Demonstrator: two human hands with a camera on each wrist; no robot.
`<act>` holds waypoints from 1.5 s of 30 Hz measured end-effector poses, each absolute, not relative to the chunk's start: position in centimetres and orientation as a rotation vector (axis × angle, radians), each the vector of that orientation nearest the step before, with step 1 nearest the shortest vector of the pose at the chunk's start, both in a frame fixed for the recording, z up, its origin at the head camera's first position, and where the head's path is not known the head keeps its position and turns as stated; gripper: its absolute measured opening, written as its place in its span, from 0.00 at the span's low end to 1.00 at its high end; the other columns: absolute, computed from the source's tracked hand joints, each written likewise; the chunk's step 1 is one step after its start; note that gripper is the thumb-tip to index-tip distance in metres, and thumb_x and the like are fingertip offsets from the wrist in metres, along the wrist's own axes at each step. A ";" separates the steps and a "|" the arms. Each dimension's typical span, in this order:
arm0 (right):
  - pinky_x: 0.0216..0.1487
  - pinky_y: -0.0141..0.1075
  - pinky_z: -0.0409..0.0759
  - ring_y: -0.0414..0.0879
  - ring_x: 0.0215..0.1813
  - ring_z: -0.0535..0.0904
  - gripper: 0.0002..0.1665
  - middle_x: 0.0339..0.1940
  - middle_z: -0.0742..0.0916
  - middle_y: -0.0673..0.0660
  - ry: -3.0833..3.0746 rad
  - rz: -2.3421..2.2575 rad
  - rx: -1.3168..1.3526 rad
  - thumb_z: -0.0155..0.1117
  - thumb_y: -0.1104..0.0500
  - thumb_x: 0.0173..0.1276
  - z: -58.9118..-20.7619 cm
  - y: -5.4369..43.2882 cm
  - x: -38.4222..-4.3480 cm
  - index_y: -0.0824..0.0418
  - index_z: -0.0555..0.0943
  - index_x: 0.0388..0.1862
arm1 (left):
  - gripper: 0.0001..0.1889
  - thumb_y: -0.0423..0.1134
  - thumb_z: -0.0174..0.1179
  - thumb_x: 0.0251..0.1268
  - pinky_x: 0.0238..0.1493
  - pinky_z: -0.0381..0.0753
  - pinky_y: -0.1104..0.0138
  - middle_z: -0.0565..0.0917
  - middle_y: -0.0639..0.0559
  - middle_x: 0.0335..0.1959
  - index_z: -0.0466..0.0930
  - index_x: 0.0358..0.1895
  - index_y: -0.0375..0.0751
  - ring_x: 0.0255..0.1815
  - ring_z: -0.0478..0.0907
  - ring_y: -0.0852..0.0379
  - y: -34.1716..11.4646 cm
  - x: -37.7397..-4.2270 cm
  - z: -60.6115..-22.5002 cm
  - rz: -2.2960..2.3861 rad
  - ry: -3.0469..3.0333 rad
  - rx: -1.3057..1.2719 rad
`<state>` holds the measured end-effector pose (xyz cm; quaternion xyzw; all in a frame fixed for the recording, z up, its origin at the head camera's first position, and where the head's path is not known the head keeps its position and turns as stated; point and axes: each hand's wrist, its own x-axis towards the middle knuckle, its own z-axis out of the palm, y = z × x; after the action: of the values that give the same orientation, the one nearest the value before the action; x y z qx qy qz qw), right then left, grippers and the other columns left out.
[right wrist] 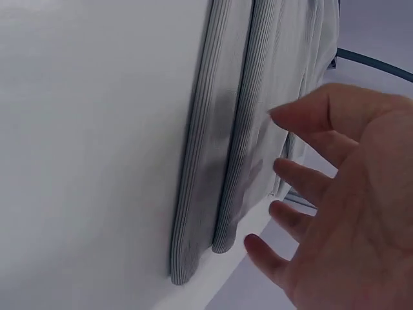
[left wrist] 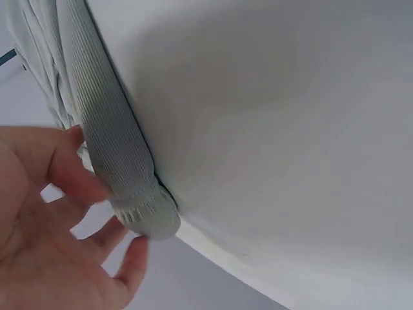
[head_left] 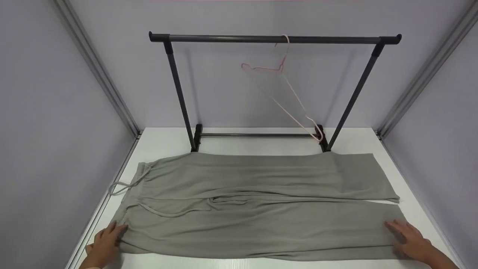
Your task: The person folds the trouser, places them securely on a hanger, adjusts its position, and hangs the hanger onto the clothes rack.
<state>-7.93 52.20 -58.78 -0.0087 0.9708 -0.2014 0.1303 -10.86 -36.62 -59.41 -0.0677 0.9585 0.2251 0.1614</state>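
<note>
A pair of grey drawstring trousers (head_left: 261,228) lies spread sideways on the white table, waistband at the left and legs running right. Loose drawstring ends (head_left: 129,186) show near the waist. At the front corner of the waistband (left wrist: 139,213) is my left hand (head_left: 106,243), its fingers loosely bent and spread beside the fabric; whether they touch it I cannot tell. My right hand (head_left: 412,241) is over the hem end of the nearer leg. In the right wrist view, its fingers are spread and slightly bent, holding nothing, with the trouser edges (right wrist: 226,194) beyond them.
Behind the trousers stands a black garment rack (head_left: 231,39). From its top bar hangs a pink wire hanger (head_left: 295,93), turned at an angle. Grey-white panels (head_left: 48,130) enclose the table (head_left: 168,140) on the left, right and back.
</note>
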 end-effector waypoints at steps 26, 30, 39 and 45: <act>0.43 0.68 0.67 0.76 0.54 0.67 0.34 0.52 0.75 0.73 2.978 -0.606 -0.126 0.69 0.74 0.39 -59.9 52.9 -7.7 0.66 0.73 0.50 | 0.32 0.16 0.63 0.42 0.44 0.71 0.43 0.68 0.27 0.53 0.69 0.57 0.34 0.44 0.72 0.35 -37.6 -10.4 -60.6 0.614 3.003 -0.069; 0.50 0.63 0.66 0.75 0.52 0.68 0.21 0.45 0.77 0.71 3.007 -0.684 -0.097 0.68 0.74 0.43 -60.0 53.0 -7.8 0.65 0.76 0.39 | 0.33 0.18 0.62 0.45 0.44 0.67 0.38 0.64 0.26 0.56 0.66 0.59 0.35 0.49 0.65 0.26 -37.9 -10.5 -60.8 0.596 2.950 -0.118; 0.37 0.46 0.73 0.52 0.36 0.74 0.18 0.30 0.76 0.53 3.053 -0.512 -0.092 0.68 0.74 0.41 -60.0 53.1 -8.2 0.59 0.76 0.31 | 0.25 0.20 0.63 0.48 0.51 0.67 0.41 0.71 0.26 0.51 0.71 0.54 0.28 0.54 0.67 0.27 -38.4 -10.8 -59.9 0.672 2.968 -0.133; 0.32 0.40 0.71 0.45 0.31 0.71 0.20 0.26 0.74 0.51 3.170 -0.477 -0.189 0.66 0.77 0.39 -59.8 53.2 -8.2 0.58 0.75 0.28 | 0.20 0.21 0.61 0.52 0.48 0.71 0.45 0.76 0.32 0.46 0.73 0.51 0.28 0.49 0.73 0.34 -38.4 -10.3 -59.5 0.754 3.028 -0.169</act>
<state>-8.18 53.20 -59.84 -0.0588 0.9866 -0.1484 -0.0347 -10.29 -38.43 -59.45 -0.0542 0.9689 0.2412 0.0081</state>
